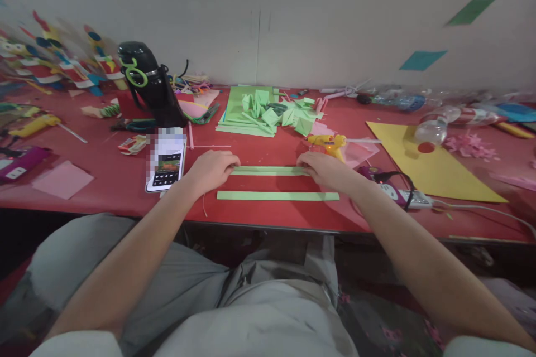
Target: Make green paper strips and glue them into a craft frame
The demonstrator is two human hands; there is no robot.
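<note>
A light green paper strip (pixel 270 170) with a lengthwise crease lies across the red table in front of me. My left hand (pixel 215 169) grips its left end, fingers curled together. At the other end my right hand (pixel 319 169) pinches the strip the same way. Nearer to me, a second flat green strip (pixel 278 196) lies parallel to the first, touched by neither hand. Just beyond my right hand rests a yellow glue gun (pixel 329 145). The undersides of both hands' fingertips are hidden.
Folded green paper pieces (pixel 285 111) lie heaped on green sheets (pixel 243 130). A phone (pixel 167 162) and a black bottle (pixel 153 86) stand at left. To the right are yellow card (pixel 444 173), a power strip (pixel 414 199) with its cable, and plastic bottles (pixel 431 131).
</note>
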